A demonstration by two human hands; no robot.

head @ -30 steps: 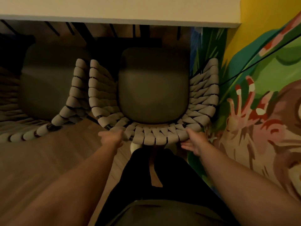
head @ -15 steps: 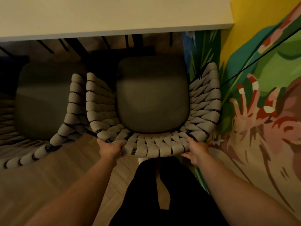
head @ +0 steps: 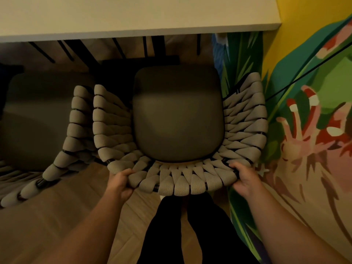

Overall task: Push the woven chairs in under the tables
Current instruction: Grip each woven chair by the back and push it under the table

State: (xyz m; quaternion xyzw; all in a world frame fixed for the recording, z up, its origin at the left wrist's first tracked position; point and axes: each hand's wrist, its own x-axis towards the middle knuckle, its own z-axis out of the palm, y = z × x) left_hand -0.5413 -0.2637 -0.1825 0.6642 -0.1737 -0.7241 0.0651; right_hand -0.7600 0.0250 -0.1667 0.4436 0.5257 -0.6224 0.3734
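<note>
A woven chair (head: 182,181) with a grey rope back and a dark seat cushion stands straight below me, its seat front near the edge of the cream table (head: 133,16). My left hand (head: 120,182) grips the back rim at its left end. My right hand (head: 244,180) grips the rim at its right end. A second woven chair (head: 76,134) stands close on the left, its armrest almost touching the first one's.
A painted mural wall (head: 304,130) runs close along the right side of the chair. Dark table legs (head: 158,46) show under the tabletop. My black trouser legs (head: 190,229) stand on the wooden floor (head: 57,216) behind the chair.
The view has tilted so the chair and table sit lower and nearer in frame. Both hands have closed more firmly around the back rim.
</note>
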